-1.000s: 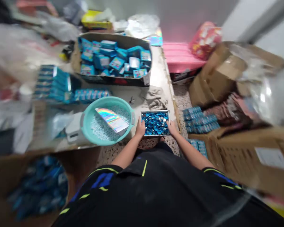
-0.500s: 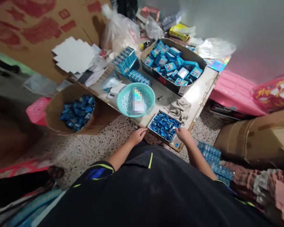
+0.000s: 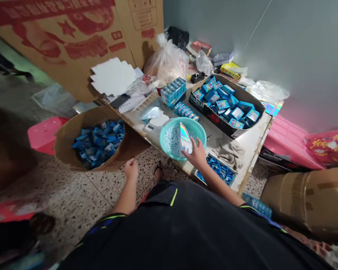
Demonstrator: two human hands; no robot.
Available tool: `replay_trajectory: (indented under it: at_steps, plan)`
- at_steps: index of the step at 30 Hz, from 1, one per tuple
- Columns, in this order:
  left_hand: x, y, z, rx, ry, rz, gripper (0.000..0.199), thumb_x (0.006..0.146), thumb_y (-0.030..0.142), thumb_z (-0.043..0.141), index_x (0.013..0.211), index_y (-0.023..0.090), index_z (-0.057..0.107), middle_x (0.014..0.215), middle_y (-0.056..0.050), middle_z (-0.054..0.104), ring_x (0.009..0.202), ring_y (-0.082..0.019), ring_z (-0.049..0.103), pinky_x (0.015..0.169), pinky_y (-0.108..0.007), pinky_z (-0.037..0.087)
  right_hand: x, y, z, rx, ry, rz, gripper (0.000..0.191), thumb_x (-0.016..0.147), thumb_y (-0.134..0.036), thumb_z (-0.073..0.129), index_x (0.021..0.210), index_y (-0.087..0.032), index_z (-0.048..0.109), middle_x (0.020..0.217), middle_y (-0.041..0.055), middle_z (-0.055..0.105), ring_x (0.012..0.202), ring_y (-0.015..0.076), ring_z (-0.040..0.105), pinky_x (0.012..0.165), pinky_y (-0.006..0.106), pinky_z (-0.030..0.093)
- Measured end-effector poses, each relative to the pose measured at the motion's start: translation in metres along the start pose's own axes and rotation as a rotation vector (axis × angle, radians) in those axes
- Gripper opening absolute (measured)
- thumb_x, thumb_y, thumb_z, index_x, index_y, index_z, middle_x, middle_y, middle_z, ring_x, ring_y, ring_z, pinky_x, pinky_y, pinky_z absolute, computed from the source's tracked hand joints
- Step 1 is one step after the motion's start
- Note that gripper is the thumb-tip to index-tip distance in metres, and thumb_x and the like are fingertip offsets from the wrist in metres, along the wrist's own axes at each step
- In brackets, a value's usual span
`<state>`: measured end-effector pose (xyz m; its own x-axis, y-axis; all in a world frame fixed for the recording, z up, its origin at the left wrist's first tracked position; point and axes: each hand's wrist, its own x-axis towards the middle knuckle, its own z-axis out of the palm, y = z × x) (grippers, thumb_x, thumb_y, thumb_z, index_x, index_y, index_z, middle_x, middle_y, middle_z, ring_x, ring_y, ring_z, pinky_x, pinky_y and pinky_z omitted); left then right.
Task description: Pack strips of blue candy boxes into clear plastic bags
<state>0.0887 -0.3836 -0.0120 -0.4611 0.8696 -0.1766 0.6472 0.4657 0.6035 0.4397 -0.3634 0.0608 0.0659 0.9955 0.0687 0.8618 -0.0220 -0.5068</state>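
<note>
Right hand (image 3: 197,153) grips a holographic packet (image 3: 185,138) by its lower edge, fingers closed on it, and holds it upright over the teal basin (image 3: 200,132). Left hand (image 3: 131,168) hangs below the table (image 3: 255,140) edge, loosely curled and holding nothing, just beside the round carton (image 3: 70,137) of blue boxes.

Basin: holds pale small pieces directly under the packet; it sits at the table's near edge, partly over a white scale (image 3: 154,125) on its far-left side.

Tray (image 3: 217,168) of blue caps: lies just under the right forearm, also at the table edge, with a grey rag (image 3: 231,152) beyond it.

Box (image 3: 228,103) of blue cartons: stands farther off, beyond and to the right of the right hand.

Risks, as judged from this arrangement:
- The packet is pinched at one end only; it may slip or tip and fall into the basin, or spill anything it contains.
- The forearm passes low over the tray, so a drop of the elbow could knock the tray off the edge and scatter caps over the floor.
- A push on the basin rim could slide it off the scale and table.
- Whether the packet is open at the top cannot be told.
</note>
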Motion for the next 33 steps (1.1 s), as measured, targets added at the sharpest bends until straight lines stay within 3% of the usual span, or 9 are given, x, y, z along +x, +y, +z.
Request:
replay_trajectory:
  at_steps: [3, 6, 9, 12, 16, 19, 25, 29, 33]
  plan:
    - [0.117, 0.045, 0.003, 0.012, -0.047, 0.172, 0.031, 0.098, 0.028, 0.052, 0.118, 0.014, 0.072, 0.116, -0.014, 0.072, 0.112, -0.028, 0.067, 0.105, -0.042, 0.051, 0.024, -0.015, 0.029, -0.059, -0.018, 0.123, 0.061, 0.09, -0.036, 0.065, 0.147, -0.018, 0.053, 0.143, 0.019, 0.056, 0.132, 0.0354, 0.054, 0.108, 0.049, 0.046]
    - [0.217, 0.102, 0.004, 0.038, -0.097, 0.442, 0.035, 0.093, 0.034, 0.061, 0.124, 0.022, 0.072, 0.141, -0.012, 0.061, 0.137, -0.03, 0.051, 0.122, -0.042, 0.034, 0.031, -0.021, 0.042, -0.067, -0.052, 0.203, 0.037, 0.094, -0.025, 0.055, 0.126, -0.017, 0.069, 0.118, 0.0133, 0.071, 0.11, 0.0276, 0.067, 0.102, 0.042, 0.049]
    - [0.29, 0.138, 0.011, 0.263, -0.184, 0.854, 0.053, 0.079, 0.03, 0.078, 0.131, 0.024, 0.069, 0.157, -0.013, 0.044, 0.148, -0.038, 0.032, 0.124, -0.054, 0.026, 0.026, -0.031, 0.041, -0.086, -0.004, 0.29, 0.035, 0.096, -0.028, 0.053, 0.123, -0.016, 0.069, 0.123, 0.0137, 0.07, 0.111, 0.0247, 0.066, 0.101, 0.038, 0.05]
    - [0.333, 0.145, 0.026, 0.397, -0.344, 1.012, 0.051, 0.077, 0.02, 0.077, 0.128, 0.025, 0.07, 0.155, -0.013, 0.047, 0.145, -0.039, 0.037, 0.118, -0.059, 0.034, 0.018, -0.044, 0.038, 0.0, 0.19, 0.402, 0.04, 0.098, -0.035, 0.047, 0.127, -0.013, 0.065, 0.127, 0.0162, 0.066, 0.115, 0.0244, 0.064, 0.103, 0.038, 0.051]
    - [0.356, 0.134, 0.041, 0.254, -0.391, 1.008, 0.03, 0.09, 0.03, 0.062, 0.116, 0.022, 0.077, 0.152, -0.011, 0.051, 0.147, -0.034, 0.038, 0.122, -0.051, 0.033, 0.014, -0.057, 0.039, 0.193, 0.377, 0.5, 0.04, 0.096, -0.04, 0.049, 0.123, -0.015, 0.065, 0.123, 0.0164, 0.065, 0.105, 0.0236, 0.067, 0.095, 0.04, 0.055]
    - [0.36, 0.132, 0.043, 0.203, -0.431, 0.948, 0.031, 0.094, 0.031, 0.053, 0.103, 0.017, 0.079, 0.145, -0.013, 0.058, 0.144, -0.033, 0.044, 0.123, -0.045, 0.035, 0.021, -0.058, 0.039, 0.214, 0.29, 0.468, 0.039, 0.096, -0.04, 0.05, 0.122, -0.016, 0.065, 0.122, 0.0159, 0.066, 0.106, 0.0237, 0.067, 0.097, 0.041, 0.054]
    - [0.352, 0.139, 0.037, 0.201, -0.449, 0.995, 0.041, 0.088, 0.027, 0.059, 0.125, 0.014, 0.071, 0.145, -0.015, 0.059, 0.142, -0.03, 0.045, 0.123, -0.044, 0.033, 0.049, -0.048, 0.034, 0.248, 0.163, 0.332, 0.037, 0.097, -0.04, 0.048, 0.122, -0.018, 0.066, 0.12, 0.0138, 0.069, 0.102, 0.0225, 0.069, 0.094, 0.039, 0.055]
    - [0.338, 0.143, 0.033, 0.123, -0.435, 0.861, 0.027, 0.091, 0.026, 0.055, 0.107, 0.015, 0.075, 0.143, -0.013, 0.062, 0.141, -0.026, 0.049, 0.12, -0.037, 0.037, 0.059, -0.039, 0.034, 0.278, 0.184, 0.252, 0.038, 0.098, -0.04, 0.047, 0.122, -0.017, 0.066, 0.119, 0.0142, 0.068, 0.099, 0.0218, 0.069, 0.092, 0.039, 0.056]
    - [0.332, 0.154, 0.026, 0.102, -0.346, 0.764, 0.027, 0.097, 0.027, 0.048, 0.107, 0.015, 0.07, 0.131, -0.014, 0.068, 0.128, -0.026, 0.06, 0.114, -0.036, 0.043, 0.06, -0.034, 0.034, 0.272, 0.132, 0.209, 0.036, 0.098, -0.039, 0.048, 0.122, -0.019, 0.066, 0.121, 0.0138, 0.068, 0.103, 0.0229, 0.068, 0.093, 0.04, 0.056]
